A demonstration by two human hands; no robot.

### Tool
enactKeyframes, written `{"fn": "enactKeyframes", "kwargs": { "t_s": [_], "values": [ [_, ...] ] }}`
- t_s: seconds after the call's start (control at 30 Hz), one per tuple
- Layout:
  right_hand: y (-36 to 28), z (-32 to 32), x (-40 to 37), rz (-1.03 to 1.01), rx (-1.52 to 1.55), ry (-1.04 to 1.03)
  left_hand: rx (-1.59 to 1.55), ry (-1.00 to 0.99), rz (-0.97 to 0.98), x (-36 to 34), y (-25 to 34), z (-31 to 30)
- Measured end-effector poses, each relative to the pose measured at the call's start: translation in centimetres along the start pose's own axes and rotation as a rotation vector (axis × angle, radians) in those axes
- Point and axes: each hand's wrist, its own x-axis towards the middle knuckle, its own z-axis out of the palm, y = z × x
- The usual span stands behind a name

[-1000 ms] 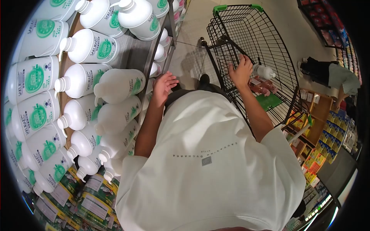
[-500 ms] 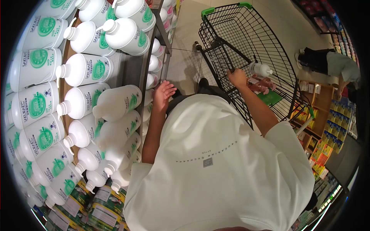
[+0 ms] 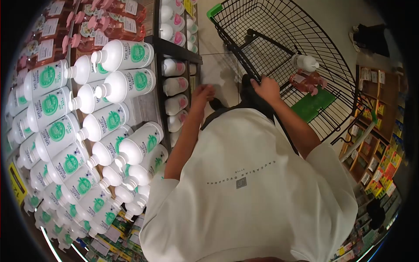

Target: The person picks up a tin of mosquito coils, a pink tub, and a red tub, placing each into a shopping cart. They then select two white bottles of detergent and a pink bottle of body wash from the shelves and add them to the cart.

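Note:
My right hand [image 3: 266, 89] is closed on the near side rim of a black wire shopping cart [image 3: 244, 59] with green corners. Inside the cart lie a white pump bottle [image 3: 307, 63], a bottle of pink liquid [image 3: 305, 81] and a green panel [image 3: 310, 105]. My left hand [image 3: 203, 93] hangs beside the shelf with its fingers curled; whether anything is in it does not show. Nearest to it are white bottles with pink labels [image 3: 176, 86] on the lower shelf.
White pump bottles with green labels [image 3: 109, 121] crowd the shelf at left, with pink-liquid bottles [image 3: 124, 24] behind them. A person in dark trousers [image 3: 371, 38] stands at the upper right. Wooden racks [image 3: 379, 94] of boxed goods line the right side.
The view has shifted along the shelf, bringing the pink-liquid bottles into sight. My left hand has gone from spread fingers to curled ones. My right hand stays on the cart.

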Motion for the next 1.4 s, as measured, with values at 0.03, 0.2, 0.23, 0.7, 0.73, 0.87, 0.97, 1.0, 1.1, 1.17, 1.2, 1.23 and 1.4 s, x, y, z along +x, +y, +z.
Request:
{"fn": "enactKeyframes", "kwargs": {
  "t_s": [0.03,0.2,0.23,0.7,0.73,0.87,0.97,1.0,1.1,1.17,1.2,1.23,1.4],
  "values": [
    [-0.2,-0.5,0.0,0.002,-0.013,-0.019,0.326,0.009,0.152,0.9,0.2,1.7],
    [1.0,-0.6,0.6,0.019,0.086,-0.016,1.065,-0.075,0.923,3.0,4.4,10.9],
    [1.3,-0.5,0.6,-0.013,0.114,-0.038,1.137,-0.16,0.954,3.4,4.9,12.4],
    [7.4,-2.6,3.1,0.244,0.884,-0.433,1.384,-0.498,0.834,8.4,5.0,16.2],
    [8.4,-3.5,3.6,0.443,1.142,-0.457,1.386,-0.506,0.824,8.3,5.2,16.2],
    [18.7,-1.0,7.5,0.554,0.975,0.048,1.41,-0.498,0.869,8.2,5.2,16.4],
    [25.6,0.8,9.6,0.647,0.53,0.419,1.417,-0.507,0.849,8.3,5.6,16.6],
    [26.9,0.6,10.2,0.643,0.537,0.532,1.42,-0.518,0.836,8.3,5.7,16.7],
    [31.3,2.2,12.3,0.691,0.312,0.771,1.426,-0.542,0.789,8.3,6.1,16.9],
    [32.1,0.1,12.7,0.574,0.31,0.651,1.436,-0.548,0.769,8.3,6.2,17.0],
    [32.3,-1.0,12.8,0.451,0.304,0.537,1.44,-0.552,0.755,8.3,6.3,17.1],
    [34.8,0.2,13.8,0.358,0.228,0.529,1.446,-0.554,0.749,8.3,6.4,17.2],
    [32.5,-0.1,14.6,0.548,0.181,0.535,1.46,-0.562,0.72,8.4,6.3,17.2]
  ]
}}
